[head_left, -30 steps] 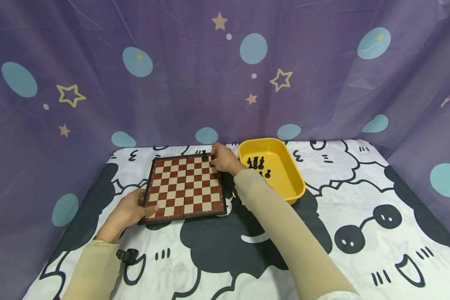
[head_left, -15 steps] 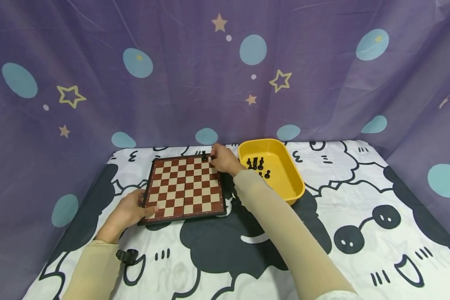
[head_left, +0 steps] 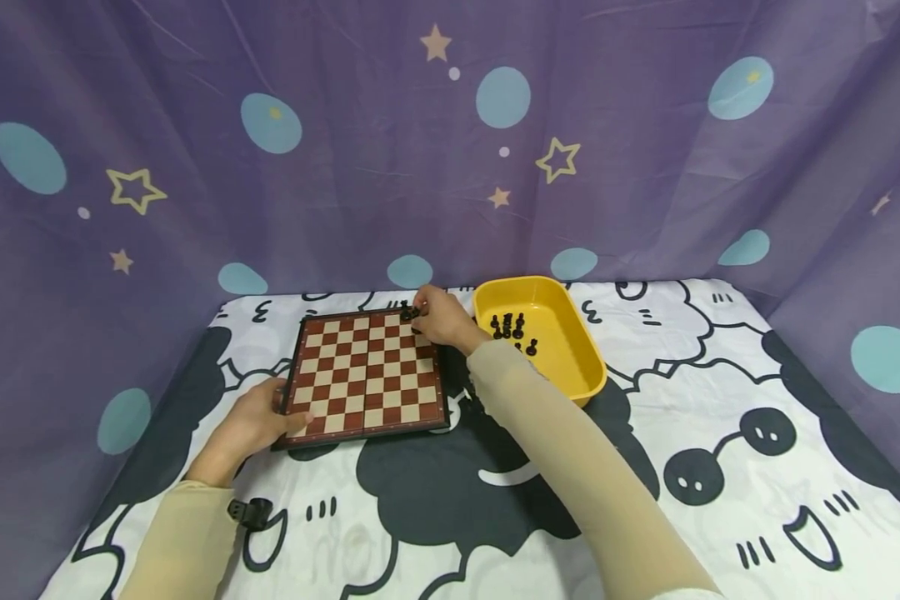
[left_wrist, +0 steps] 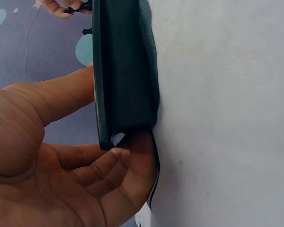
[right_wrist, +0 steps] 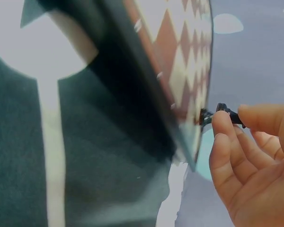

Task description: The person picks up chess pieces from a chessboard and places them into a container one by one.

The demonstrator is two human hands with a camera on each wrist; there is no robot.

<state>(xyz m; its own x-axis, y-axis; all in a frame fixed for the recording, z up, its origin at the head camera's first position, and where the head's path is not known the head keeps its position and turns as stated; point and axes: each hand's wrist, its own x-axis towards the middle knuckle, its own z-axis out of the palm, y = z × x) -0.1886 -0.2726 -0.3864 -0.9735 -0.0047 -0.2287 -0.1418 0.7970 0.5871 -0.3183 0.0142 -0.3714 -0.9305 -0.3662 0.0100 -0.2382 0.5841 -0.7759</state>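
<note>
The red-and-cream chessboard (head_left: 366,375) lies on the patterned cloth. My left hand (head_left: 246,427) grips its near left corner; in the left wrist view the thumb is over the top and fingers (left_wrist: 137,175) reach under the dark rim. At the far right corner my right hand (head_left: 446,321) pinches a black chess piece (right_wrist: 232,116) between thumb and fingertips, tilted over the board. Another black chess piece (right_wrist: 206,117) stands on the back row, very near the held one; whether they touch I cannot tell.
To the right of the board sits a yellow tray (head_left: 587,354) with several black chess pieces (head_left: 507,325) at its left side, partly hidden by my right sleeve. A purple curtain (head_left: 390,167) hangs behind the cloth-covered table (head_left: 720,367).
My right hand has shifted slightly left with the held chess piece, closer to the standing one. The left hand keeps its grip on the board; the head view has drifted a little.
</note>
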